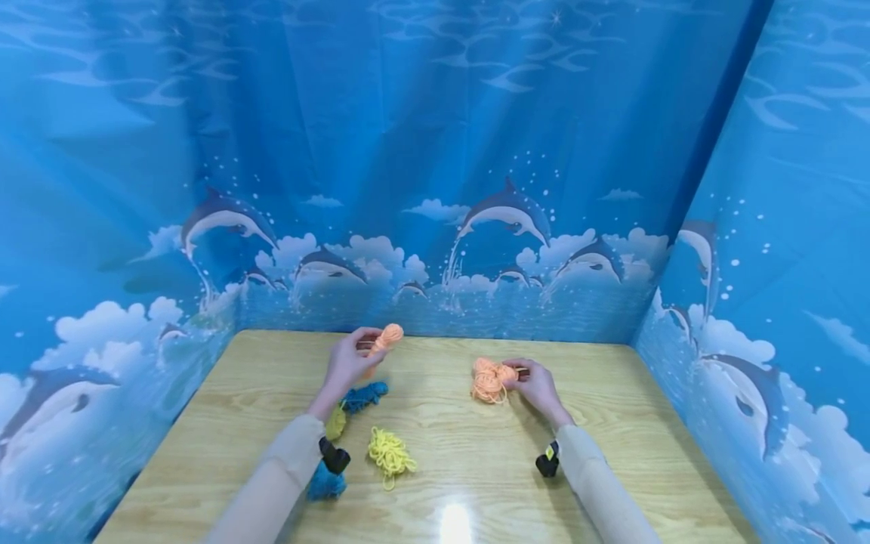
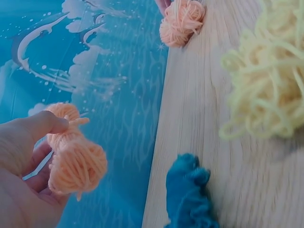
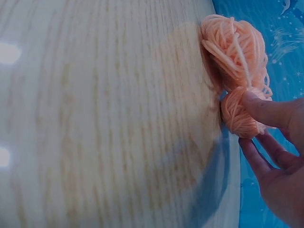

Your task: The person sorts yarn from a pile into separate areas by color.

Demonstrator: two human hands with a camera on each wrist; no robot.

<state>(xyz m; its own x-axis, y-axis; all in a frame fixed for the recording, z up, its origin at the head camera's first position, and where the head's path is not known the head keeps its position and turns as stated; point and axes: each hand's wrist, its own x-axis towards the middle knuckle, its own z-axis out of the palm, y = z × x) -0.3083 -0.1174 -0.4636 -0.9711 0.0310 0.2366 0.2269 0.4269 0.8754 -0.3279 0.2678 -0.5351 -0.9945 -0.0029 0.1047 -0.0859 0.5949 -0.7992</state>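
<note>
My left hand point(image 1: 348, 363) pinches a peach yarn bundle point(image 2: 78, 164) between thumb and fingers; the bundle is narrow at its middle and held above the table's back left part. On the right, my right hand point(image 1: 537, 387) grips one end of a second peach yarn bundle point(image 3: 237, 52), thumb on top and fingers beneath. That bundle's larger end points left, at the table surface. Below the left hand lies a blue yarn bundle point(image 1: 365, 397). Closer to the front is a loose yellow yarn bundle point(image 1: 390, 453).
Another blue yarn bundle point(image 1: 326, 482) and another yellow one point(image 1: 336, 423) lie partly hidden by the left forearm. A wooden table point(image 1: 442, 431) carries everything. Blue curtains with dolphins point(image 1: 435, 151) stand along its back and sides. Each wrist wears a small black camera point(image 1: 547, 459).
</note>
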